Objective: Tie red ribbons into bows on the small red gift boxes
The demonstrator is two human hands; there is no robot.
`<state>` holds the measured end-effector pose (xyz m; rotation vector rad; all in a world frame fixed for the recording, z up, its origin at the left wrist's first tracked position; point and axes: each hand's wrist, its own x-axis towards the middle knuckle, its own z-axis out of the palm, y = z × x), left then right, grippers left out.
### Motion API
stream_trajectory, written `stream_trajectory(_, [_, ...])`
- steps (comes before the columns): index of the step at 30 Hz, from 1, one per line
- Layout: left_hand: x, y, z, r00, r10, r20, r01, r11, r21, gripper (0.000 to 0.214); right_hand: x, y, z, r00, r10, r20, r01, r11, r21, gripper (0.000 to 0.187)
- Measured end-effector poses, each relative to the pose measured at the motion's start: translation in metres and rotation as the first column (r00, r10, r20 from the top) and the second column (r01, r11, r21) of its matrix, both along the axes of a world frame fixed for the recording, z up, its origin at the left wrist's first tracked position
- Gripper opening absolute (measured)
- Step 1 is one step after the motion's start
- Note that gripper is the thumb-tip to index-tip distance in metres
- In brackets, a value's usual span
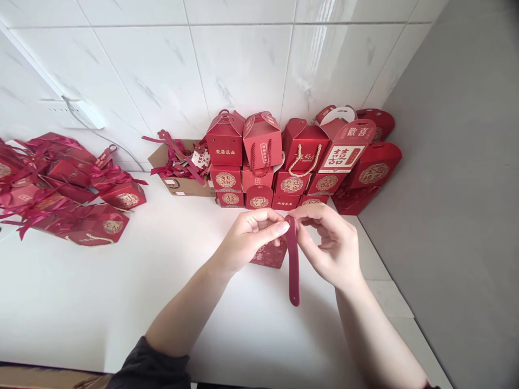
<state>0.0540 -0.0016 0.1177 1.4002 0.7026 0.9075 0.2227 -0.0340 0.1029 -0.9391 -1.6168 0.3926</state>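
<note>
Both of my hands meet above the white table [101,302], pinching the top end of a dark red strap [293,267] that hangs down from my fingers. My left hand [247,240] grips it with thumb and forefinger from the left. From the right, my right hand [330,246] pinches the same end. Behind the strap a small red patterned box [271,254] lies on the table, partly hidden by my left hand.
A stack of assembled red gift boxes [284,162] lines the tiled wall. An open cardboard carton [182,181] with red ribbons stands left of it. A heap of flat red boxes with ribbons [65,189] fills the far left. A grey wall [458,216] bounds the right.
</note>
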Motion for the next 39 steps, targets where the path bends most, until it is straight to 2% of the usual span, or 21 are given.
stream_trajectory(5, [-0.007,0.004,0.003,0.997,0.078,0.027,-0.076,0.995,-0.06,0.022,0.006,0.004,-0.001,0.996,-0.088,-0.018,0.087,0.994,-0.06,0.015])
stream_trajectory(10, [-0.013,0.01,0.005,0.969,0.239,0.064,-0.238,0.971,-0.029,0.022,0.011,0.007,-0.002,0.995,0.082,-0.06,-0.094,0.967,-0.239,0.013])
stream_trajectory(13, [-0.013,0.011,0.004,0.967,0.239,0.088,-0.237,0.971,-0.033,0.022,0.01,0.007,-0.001,0.981,0.176,-0.079,-0.192,0.931,-0.312,0.013])
stream_trajectory(17, [-0.009,0.007,0.002,0.969,0.24,0.056,-0.242,0.97,0.034,0.023,0.01,0.006,0.002,0.954,0.276,-0.118,-0.3,0.86,-0.413,0.026])
stream_trajectory(20, [-0.006,0.003,0.002,0.964,0.267,-0.007,-0.264,0.957,0.122,0.025,0.011,0.007,0.002,0.959,0.256,-0.121,-0.283,0.853,-0.439,0.025])
stream_trajectory(23, [-0.007,0.001,0.003,0.962,0.262,-0.074,-0.241,0.946,0.216,0.024,0.012,0.008,0.001,0.973,0.213,-0.085,-0.228,0.864,-0.448,0.025])
stream_trajectory(25, [-0.012,0.001,0.003,0.93,0.303,-0.21,-0.221,0.914,0.34,0.021,0.013,0.01,-0.001,0.976,0.198,-0.088,-0.216,0.87,-0.443,0.025])
stream_trajectory(26, [-0.016,0.001,0.003,0.886,0.337,-0.32,-0.195,0.895,0.402,0.021,0.014,0.011,-0.001,0.979,0.18,-0.093,-0.202,0.877,-0.436,0.025])
stream_trajectory(28, [-0.024,0.002,0.001,0.746,0.364,-0.558,-0.096,0.887,0.451,0.026,0.016,0.012,-0.002,0.989,0.118,-0.085,-0.143,0.897,-0.419,0.024])
stream_trajectory(30, [-0.028,0.003,-0.002,0.642,0.282,-0.713,0.018,0.924,0.382,0.029,0.018,0.012,-0.001,0.997,0.05,-0.059,-0.07,0.913,-0.401,0.022])
stream_trajectory(31, [-0.028,0.004,-0.004,0.626,0.232,-0.744,0.061,0.937,0.344,0.03,0.019,0.012,-0.001,0.998,0.029,-0.048,-0.045,0.918,-0.394,0.022])
stream_trajectory(33, [-0.025,0.006,-0.009,0.634,0.186,-0.751,0.114,0.937,0.329,0.032,0.019,0.012,0.0,0.999,0.015,-0.032,-0.027,0.923,-0.384,0.022])
stream_trajectory(37, [-0.012,0.009,-0.014,0.674,0.221,-0.705,0.139,0.899,0.415,0.026,0.02,0.013,-0.002,0.999,0.03,-0.028,-0.038,0.935,-0.354,0.02])
stream_trajectory(39, [-0.009,0.01,-0.015,0.717,0.158,-0.679,0.175,0.902,0.394,0.038,0.021,0.013,-0.003,0.999,0.031,-0.036,-0.04,0.947,-0.318,0.016])
